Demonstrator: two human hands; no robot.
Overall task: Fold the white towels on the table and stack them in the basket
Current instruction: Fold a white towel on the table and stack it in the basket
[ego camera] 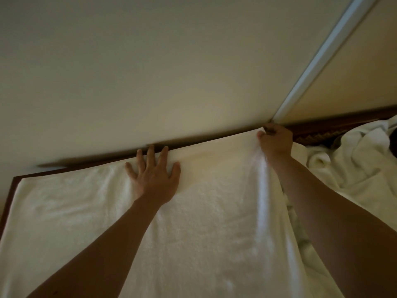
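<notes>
Both hands on towel (193, 222): left (154, 177) flat, right (276, 140) pinching

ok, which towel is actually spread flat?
The spread towel under the left hand, its far corner pinched by the right hand. The towels on the right lie crumpled.

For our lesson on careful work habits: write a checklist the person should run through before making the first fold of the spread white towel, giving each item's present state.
1. Spread white terry towel lies flat on the dark wooden table: not ok, a ridge runs below the right hand.
2. Left hand presses flat near the far edge: ok.
3. Right hand pinches the far corner: ok.
4. Far edge lines up with the table edge: ok.
5. Heap of unfolded white towels kept apart: not ok, it touches the right side.
6. Basket within reach: cannot tell, none in view.
</notes>
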